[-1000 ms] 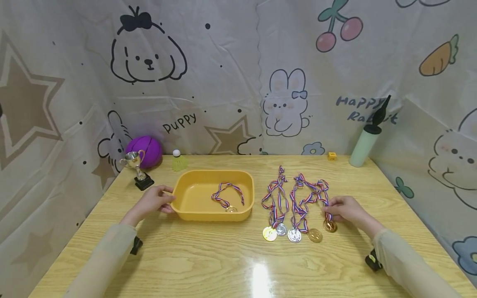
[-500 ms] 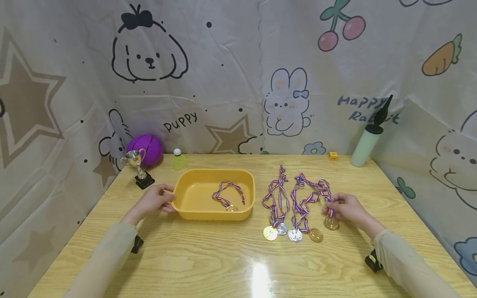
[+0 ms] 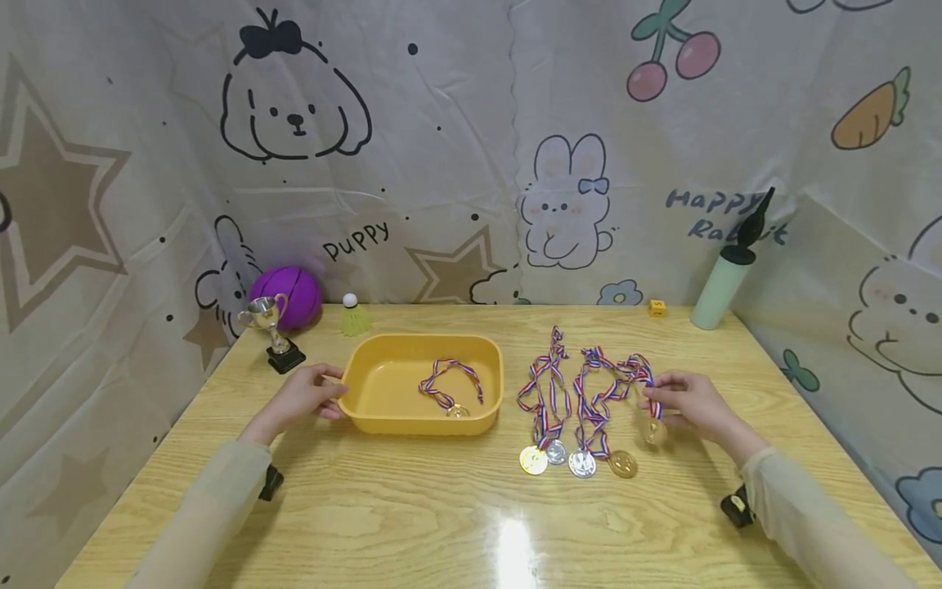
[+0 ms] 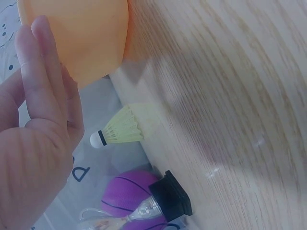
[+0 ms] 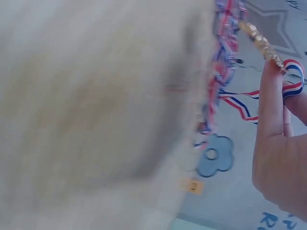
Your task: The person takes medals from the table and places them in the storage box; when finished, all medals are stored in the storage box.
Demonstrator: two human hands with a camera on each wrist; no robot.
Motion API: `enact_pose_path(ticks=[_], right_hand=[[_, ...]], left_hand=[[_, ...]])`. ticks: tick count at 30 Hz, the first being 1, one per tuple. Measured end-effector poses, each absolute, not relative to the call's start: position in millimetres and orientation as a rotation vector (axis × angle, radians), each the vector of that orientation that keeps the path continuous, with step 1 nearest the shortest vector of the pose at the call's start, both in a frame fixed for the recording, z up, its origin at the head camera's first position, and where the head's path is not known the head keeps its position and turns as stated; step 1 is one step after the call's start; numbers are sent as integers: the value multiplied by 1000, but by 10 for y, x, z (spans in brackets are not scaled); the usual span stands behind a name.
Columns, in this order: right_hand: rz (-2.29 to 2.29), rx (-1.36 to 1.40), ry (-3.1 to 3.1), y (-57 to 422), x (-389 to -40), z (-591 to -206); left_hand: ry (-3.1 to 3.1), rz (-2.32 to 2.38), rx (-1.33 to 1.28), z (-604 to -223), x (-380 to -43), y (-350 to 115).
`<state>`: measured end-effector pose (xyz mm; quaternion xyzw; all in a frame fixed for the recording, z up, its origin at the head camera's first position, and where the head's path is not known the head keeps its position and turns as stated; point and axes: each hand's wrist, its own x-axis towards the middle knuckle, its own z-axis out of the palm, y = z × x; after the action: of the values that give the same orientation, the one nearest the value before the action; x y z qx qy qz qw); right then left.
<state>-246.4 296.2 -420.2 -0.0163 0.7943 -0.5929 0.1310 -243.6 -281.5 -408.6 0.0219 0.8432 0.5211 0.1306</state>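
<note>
My left hand (image 3: 307, 394) holds the left end of a yellow basin (image 3: 423, 427); in the left wrist view its fingers (image 4: 45, 81) lie along the basin's outer wall. Inside the basin is one gold-coloured medal (image 3: 458, 411) with a striped ribbon. On the right, my right hand (image 3: 692, 401) pinches the red, white and blue ribbon of a bronze-gold medal (image 3: 653, 431). That medal hangs tilted, also visible edge-on beside the fingertips in the right wrist view. Left of it lie a gold medal (image 3: 533, 460), two silver medals (image 3: 582, 464) and a bronze medal (image 3: 623, 464), ribbons stretched backward.
At the back left are a small trophy cup (image 3: 278, 335), a purple ball (image 3: 294, 294) and a yellow shuttlecock (image 3: 355, 317). A yellow cube (image 3: 657, 308) and a green hand pump (image 3: 717, 286) stand at the back right. Patterned cloth (image 3: 456, 98) encloses the table.
My right hand has risen slightly with the ribbon, and its medal has lifted and tilted. The left hand and the basin have stayed in place.
</note>
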Motion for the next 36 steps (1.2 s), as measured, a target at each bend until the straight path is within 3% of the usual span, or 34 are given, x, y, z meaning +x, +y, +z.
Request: enact_pose_path(ticks=[13, 22, 36], right_hand=[[-1761, -98, 2316, 2784, -2564, -3562], [-1861, -235, 2191, 2533, -2548, -3224], [-1911, -348, 2028, 1646, -2581, -2981]], left_hand=[[2410, 1576, 176, -4073, -2413, -2862], [2445, 1519, 81, -4082, -2439, -2822], [2447, 1507, 46, -4085, -2437, -2827]])
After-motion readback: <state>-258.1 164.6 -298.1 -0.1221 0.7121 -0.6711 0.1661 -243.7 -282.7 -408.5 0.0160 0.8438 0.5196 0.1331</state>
